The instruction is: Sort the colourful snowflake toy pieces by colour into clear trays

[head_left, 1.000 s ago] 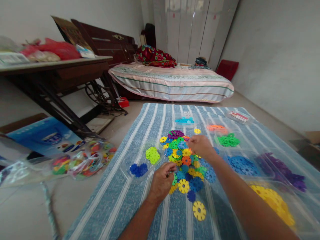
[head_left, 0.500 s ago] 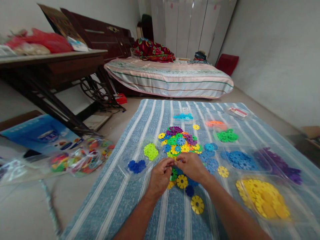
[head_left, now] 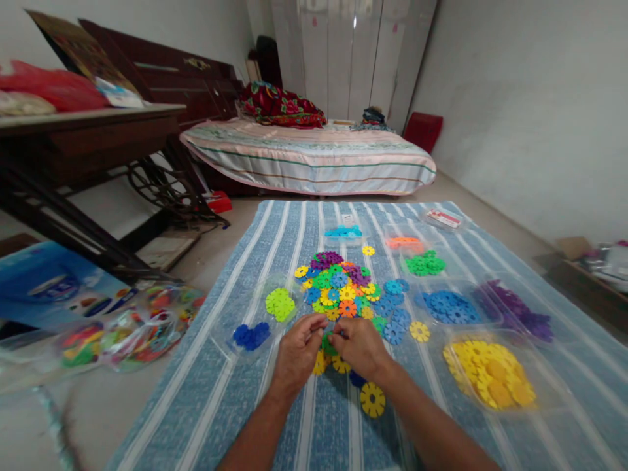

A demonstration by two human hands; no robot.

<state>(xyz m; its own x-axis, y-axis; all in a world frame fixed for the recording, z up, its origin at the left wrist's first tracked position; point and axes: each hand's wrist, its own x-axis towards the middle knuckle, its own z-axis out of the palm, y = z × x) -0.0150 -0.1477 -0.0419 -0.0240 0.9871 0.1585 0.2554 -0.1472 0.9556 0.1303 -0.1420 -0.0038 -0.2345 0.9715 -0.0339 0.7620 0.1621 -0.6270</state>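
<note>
Pinching a small green plastic snowflake disc between both hands at lower centre.
Left hand and right hand meet fingertips curled around it, just below the mixed-colour disc pile on the blue striped mat.

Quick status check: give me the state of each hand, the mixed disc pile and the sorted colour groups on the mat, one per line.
left hand: fingers pinched on a green disc, meeting the other hand.
right hand: fingers pinched on the same green disc.
mixed pile: loose, unsorted, on the striped mat.
yellow discs: heaped in a clear tray.
blue discs: grouped in a clear tray.
purple discs: grouped apart.
lone yellow disc: flat, by the right wrist.
</note>
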